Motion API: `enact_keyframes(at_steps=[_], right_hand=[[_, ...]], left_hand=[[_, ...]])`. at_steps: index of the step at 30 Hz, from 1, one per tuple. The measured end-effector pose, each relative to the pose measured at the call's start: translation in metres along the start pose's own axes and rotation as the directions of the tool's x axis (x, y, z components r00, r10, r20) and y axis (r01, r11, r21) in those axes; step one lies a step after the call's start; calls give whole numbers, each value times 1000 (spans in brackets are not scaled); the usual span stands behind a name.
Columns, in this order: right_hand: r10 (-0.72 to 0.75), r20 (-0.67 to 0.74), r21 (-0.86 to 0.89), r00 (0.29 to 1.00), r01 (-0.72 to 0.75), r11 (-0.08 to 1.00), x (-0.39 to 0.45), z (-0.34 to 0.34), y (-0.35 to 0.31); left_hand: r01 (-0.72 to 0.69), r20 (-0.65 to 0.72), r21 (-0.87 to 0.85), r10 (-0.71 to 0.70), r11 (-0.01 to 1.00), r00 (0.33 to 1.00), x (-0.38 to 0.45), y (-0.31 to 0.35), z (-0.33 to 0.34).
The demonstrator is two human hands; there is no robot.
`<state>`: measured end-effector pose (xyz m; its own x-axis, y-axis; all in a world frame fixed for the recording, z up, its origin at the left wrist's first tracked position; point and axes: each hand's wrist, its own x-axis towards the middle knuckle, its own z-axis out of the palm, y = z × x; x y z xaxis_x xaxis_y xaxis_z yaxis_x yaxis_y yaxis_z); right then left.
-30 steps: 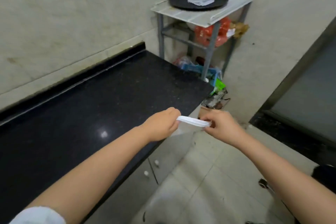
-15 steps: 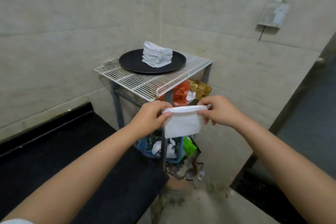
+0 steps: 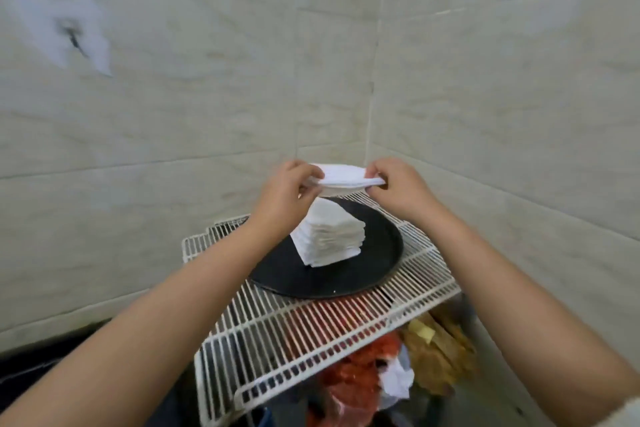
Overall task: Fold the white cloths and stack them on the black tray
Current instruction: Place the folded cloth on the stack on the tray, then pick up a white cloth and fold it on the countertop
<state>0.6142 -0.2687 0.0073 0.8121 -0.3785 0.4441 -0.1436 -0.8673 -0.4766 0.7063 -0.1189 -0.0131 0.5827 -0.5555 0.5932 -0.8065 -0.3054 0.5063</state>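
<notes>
In a tiled corner stands a white wire rack (image 3: 311, 329) with the black tray (image 3: 377, 263) on it. The left hand (image 3: 287, 191) and the right hand (image 3: 398, 187) each pinch one end of a folded white cloth (image 3: 343, 177), held just above the stack of cloths (image 3: 329, 236). The stack is tall; a cloth set down off-centre could tip it.

White folded cloth (image 3: 341, 176); white stack (image 3: 330, 236); black tray (image 3: 377, 263); white wire rack (image 3: 311, 333).

Pale tiled walls (image 3: 173, 97) meet in a corner. A white wire rack (image 3: 311, 333) stands there. One chipped patch (image 3: 74, 38) marks the left wall.
</notes>
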Motion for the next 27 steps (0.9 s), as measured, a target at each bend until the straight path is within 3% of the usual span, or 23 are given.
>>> enact_keyframes(at_steps=[3,5,8,11,16,18,21,24,27], right_hand=[[-81,49,42,996,79,996,52,24,42],[-108,155,51,982,101,994,68,45,69],[-143,353,65,925,128,990,73,73,100],[-217,443,119,870,183,976,71,80,109],[-258,491,119,832,229,966,69,80,114],[-226,531,63,817,229,972,65,80,116],[-173,527,-69,832,245,967,56,71,109],[-218,426,-144,878,304,942,41,65,74],[-322,414,-151,851,413,898,14,73,14]], left_hand=[[84,-14,96,-83,992,996,33,-14,32],[150,52,179,-161,972,986,37,-21,52],[144,222,428,-258,892,940,29,-30,73],[177,237,526,-343,832,909,19,-33,77],[260,207,547,-430,796,879,12,-30,80],[251,232,573,-448,780,863,8,-28,82],[311,163,601,-494,736,854,-3,-21,78],[341,110,690,-559,638,822,-26,-19,54],[412,23,747,-639,523,769,-71,-20,9]])
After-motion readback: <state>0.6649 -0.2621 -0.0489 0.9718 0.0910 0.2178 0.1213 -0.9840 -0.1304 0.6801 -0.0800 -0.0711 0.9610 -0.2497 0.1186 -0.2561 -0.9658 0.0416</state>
